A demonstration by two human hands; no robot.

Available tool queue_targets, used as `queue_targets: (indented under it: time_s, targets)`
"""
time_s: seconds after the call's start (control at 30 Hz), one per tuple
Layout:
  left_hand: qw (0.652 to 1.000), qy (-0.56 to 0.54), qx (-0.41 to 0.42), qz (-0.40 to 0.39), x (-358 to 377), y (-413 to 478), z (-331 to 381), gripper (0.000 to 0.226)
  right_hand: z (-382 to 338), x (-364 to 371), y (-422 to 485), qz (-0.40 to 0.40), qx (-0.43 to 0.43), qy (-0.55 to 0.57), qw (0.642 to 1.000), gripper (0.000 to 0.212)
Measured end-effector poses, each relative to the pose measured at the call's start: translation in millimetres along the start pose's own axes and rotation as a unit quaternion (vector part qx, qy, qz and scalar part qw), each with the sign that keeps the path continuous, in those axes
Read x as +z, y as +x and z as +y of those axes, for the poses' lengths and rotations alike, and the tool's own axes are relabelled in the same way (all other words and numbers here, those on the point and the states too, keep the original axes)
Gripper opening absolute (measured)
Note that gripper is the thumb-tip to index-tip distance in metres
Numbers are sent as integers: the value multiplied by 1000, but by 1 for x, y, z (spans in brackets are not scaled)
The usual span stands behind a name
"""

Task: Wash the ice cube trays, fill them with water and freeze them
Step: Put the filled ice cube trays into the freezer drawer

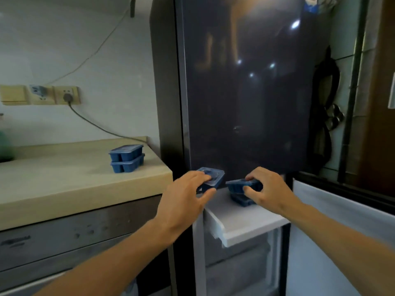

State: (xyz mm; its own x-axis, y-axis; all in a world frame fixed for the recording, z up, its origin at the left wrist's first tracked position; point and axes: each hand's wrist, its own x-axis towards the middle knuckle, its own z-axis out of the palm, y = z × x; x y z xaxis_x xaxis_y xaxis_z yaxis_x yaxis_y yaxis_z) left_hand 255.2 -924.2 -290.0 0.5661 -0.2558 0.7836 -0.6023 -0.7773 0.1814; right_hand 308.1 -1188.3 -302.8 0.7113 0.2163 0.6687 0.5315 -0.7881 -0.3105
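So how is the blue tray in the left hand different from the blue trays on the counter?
The blue plastic ice tray gripped by the left hand is one tray, tilted, at the white freezer drawer. The blue plastic trays on the beige counter are two, stacked, lying flat, untouched. Both are blue with pale lids.

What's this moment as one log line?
left hand: holds lidded tray | right hand: holds second tray over freezer drawer | counter: two stacked trays

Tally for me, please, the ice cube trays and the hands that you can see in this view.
Blue ice cube trays: 5
Hands: 2
Total: 7
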Motion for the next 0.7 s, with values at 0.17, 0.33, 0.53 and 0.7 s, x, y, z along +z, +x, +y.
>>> queue_targets:
  time_s: [0.17,0.33,0.53,0.7]
  targets:
    - [995,20,-16,-96,56,-15,13,42,47,20,-24,-69,73,-15,995,21]
    - [984,39,-45,-169,111,-10,12,37,90,42,-28,-111,125,-2,986,26]
    - [966,82,-99,-223,183,9,-8,30,140,85,-9,-185,149,-5,971,60]
    - [951,120,-134,-250,226,22,-33,28,170,121,11,-230,147,6,962,51]
